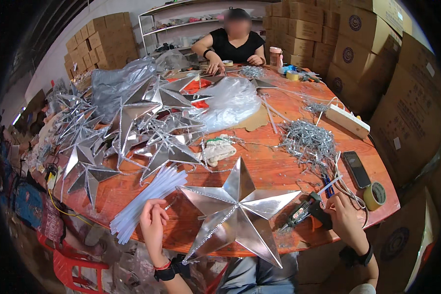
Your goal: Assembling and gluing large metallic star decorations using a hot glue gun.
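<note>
The step in hand appears to be trimming the large silver star [241,211] with tinsel. The star lies at the near edge of the surface [262,164], between the two hands, its lower points projecting past the edge. Beaded-looking silver trim follows the ridges to the upper-left and lower-left points; the other ridges appear bare. The left hand [154,224] is narrow, fingers curled beside a short silver strand [171,202]; whether it grips the strand cannot be told. The right hand [346,219] is partly closed at the black glue gun [320,210]; whether it grips the handle cannot be told. The next move likely calls for a steadied star, a thin glue line on a bare ridge, and the strand pressed along it. The star has smooth, mirror-like facets meeting at sharp folds, so glue smears would show. The glue sticks [149,202] are slender, translucent rods fanned in a loose bundle. The tinsel heap [307,143] is fine, crinkled and tangled. The knitted glove [218,151] is soft and crumpled; the clear plastic bag [230,105] is thin and wrinkled.
</note>
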Motion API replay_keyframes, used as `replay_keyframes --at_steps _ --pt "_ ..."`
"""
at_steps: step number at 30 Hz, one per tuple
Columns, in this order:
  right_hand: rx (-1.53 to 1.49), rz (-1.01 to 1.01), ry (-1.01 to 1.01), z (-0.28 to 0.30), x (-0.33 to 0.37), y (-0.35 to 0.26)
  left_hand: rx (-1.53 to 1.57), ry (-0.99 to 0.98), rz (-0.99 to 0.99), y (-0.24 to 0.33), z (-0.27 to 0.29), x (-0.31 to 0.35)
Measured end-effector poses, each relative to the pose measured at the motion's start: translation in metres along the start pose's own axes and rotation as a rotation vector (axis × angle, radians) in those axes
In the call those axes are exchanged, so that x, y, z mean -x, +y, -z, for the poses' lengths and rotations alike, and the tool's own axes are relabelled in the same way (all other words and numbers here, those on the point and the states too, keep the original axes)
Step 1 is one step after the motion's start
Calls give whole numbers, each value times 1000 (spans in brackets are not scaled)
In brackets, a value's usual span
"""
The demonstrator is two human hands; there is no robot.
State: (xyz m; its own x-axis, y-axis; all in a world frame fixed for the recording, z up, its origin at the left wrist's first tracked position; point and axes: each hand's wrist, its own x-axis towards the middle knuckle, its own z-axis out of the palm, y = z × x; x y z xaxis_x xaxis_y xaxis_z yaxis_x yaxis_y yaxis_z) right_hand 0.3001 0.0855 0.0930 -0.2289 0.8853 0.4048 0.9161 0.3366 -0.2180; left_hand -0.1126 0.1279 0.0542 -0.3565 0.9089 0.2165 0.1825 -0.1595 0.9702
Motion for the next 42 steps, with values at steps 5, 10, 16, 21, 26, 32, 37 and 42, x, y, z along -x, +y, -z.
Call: replay_keyframes --at_steps 5,10,16,21,26,32,37,42 --pt "-118 -81 -105 -3 7 -2 -2 21 11 -2 4 0" --pt "-56 -91 -120 -4 8 -9 83 119 -19 -3 5 -4" --pt "-118 -113 -137 -1 16 0 500 439 -131 0 13 1" --pt "-329 -41 -202 17 9 10 999 212 -54 23 79 16" --pt "-356 -151 -197 46 25 24 582 213 -215 104 92 24" --pt "-1038 -389 70 58 -1 -6 435 -640 -431 119 73 9" --pt "-959 -359 10 55 -29 -29 -282 -1068 -31 101 40 -23" --pt "-816 -127 -169 35 -45 -37 -213 -337 -50 37 28 -50"
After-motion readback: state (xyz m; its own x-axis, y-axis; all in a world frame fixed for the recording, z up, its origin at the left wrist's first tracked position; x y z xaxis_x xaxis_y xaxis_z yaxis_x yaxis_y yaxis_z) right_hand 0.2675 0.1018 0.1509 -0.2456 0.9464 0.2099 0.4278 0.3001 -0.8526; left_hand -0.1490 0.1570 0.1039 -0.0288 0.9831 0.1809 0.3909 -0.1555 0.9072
